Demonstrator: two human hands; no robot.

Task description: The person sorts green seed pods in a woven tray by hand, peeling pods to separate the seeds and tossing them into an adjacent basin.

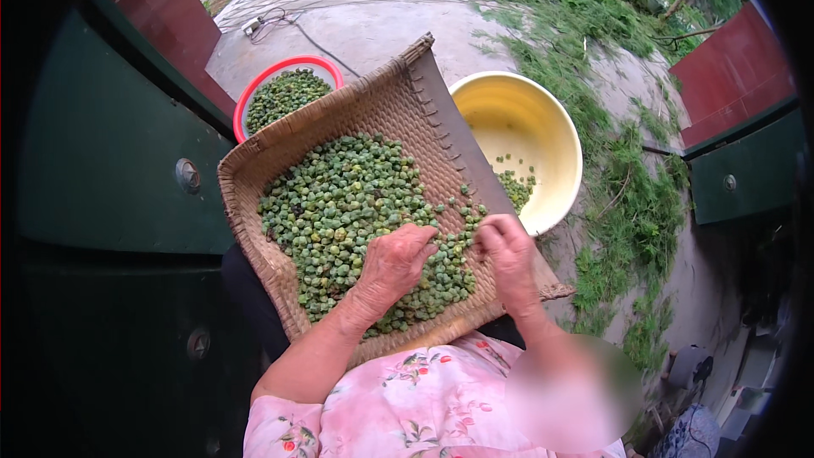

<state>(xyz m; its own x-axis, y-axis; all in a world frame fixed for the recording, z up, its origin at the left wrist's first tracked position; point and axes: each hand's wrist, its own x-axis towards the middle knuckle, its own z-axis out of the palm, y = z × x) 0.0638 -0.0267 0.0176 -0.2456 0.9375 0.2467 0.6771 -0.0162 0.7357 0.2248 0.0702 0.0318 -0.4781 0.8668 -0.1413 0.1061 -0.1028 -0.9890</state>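
Head view: fisheye, looking down and outward from the person's head.
Woven tray (377, 110): close below, mid-frame.
Paved yard (407, 21): farther off, toward the top.

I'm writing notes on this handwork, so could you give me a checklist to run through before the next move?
1. Woven tray by the yellow basin: ok, its right edge overlaps the basin in view.
2. Left hand at the green pieces: ok, it is over the heap.
3. Right hand over the tray: ok, near its right side.
4. Room in the yellow basin: ok, only a small patch of pieces shows.
5. Anything pinched in either hand: cannot tell, too small.
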